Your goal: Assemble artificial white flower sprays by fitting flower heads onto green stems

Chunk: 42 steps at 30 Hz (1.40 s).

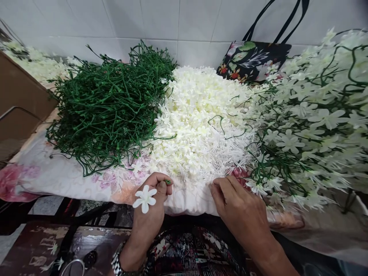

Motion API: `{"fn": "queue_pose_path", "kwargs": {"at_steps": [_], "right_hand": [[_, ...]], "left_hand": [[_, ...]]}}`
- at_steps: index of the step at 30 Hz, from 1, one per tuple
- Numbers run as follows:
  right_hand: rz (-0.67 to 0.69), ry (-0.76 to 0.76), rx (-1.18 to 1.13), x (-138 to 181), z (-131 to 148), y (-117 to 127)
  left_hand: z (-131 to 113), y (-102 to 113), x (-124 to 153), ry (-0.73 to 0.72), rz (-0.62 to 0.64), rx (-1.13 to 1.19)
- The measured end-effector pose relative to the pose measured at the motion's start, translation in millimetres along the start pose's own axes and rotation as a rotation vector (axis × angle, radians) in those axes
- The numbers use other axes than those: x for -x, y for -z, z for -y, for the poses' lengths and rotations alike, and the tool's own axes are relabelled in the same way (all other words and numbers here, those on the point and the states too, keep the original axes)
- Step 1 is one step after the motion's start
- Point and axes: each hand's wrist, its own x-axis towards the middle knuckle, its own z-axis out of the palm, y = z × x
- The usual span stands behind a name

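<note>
White plastic blossoms fill the middle of a floral-printed cloth (57,180) spread over a work surface, where a person sits with both hands at the near edge. The left hand (149,209) is curled closed, thumb and fingers pinching a short green plastic stem (168,182), with a single white five-petalled artificial flower (145,198) standing out at the knuckles. The right hand (238,209) rests palm down just beside the heap of loose white flower heads (201,122), its fingers bent and their tips touching the white spiky pieces at the heap's edge; whether it grips one cannot be told. To the left of the heap lies a tangled mound of bare green plastic stems (109,107). To the right, finished sprays of white flowers on green stems (313,115) spread out. A black floral tote bag (253,59) leans against the white tiled wall (161,19). A metal wristwatch (116,264) circles the left wrist.
</note>
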Motion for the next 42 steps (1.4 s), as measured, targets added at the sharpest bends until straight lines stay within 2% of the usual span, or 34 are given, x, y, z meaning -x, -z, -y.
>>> {"fn": "queue_pose_path", "kwargs": {"at_steps": [4, 8, 11, 15, 19, 23, 31, 33, 37, 42], "right_hand": [[-0.019, 0.018, -0.040, 1.8, -4.4, -1.1], [-0.047, 0.005, -0.145, 5.2, -6.3, -0.3], [-0.064, -0.004, -0.208, 5.9, -5.8, -1.7], [-0.045, 0.015, -0.257, 4.7, -6.3, -5.4], [-0.052, -0.016, -0.313, 2.5, -6.5, -5.6], [-0.087, -0.062, -0.387, 1.0, -5.6, -3.3], [-0.142, -0.118, -0.562, 0.5, -5.7, 2.2], [-0.159, -0.124, -0.629, -1.0, -4.6, 6.9], [-0.128, -0.122, -0.749, -5.3, 0.2, 22.3], [-0.026, -0.022, -0.856, -14.6, 10.9, 40.0]], "left_hand": [[-9.3, -2.2, -5.7, -0.143, 0.013, -0.226], [-20.7, -8.6, -14.3, -0.396, 0.002, -0.396], [-20.9, -13.8, -23.5, -0.572, -0.006, -0.635], [-17.0, -23.0, -32.6, -0.642, -0.065, -0.986], [-14.5, -27.0, -36.2, -0.699, -0.118, -1.086], [-16.6, -22.5, -37.8, -0.700, -0.115, -0.874], [-27.6, -16.4, -30.5, -0.527, -0.156, -0.344], [-27.2, -16.4, -26.8, -0.449, -0.086, -0.182], [-25.9, -19.6, -19.1, -0.185, 0.146, 0.111], [-26.1, -24.5, -10.2, 0.078, 0.229, 0.338]]}}
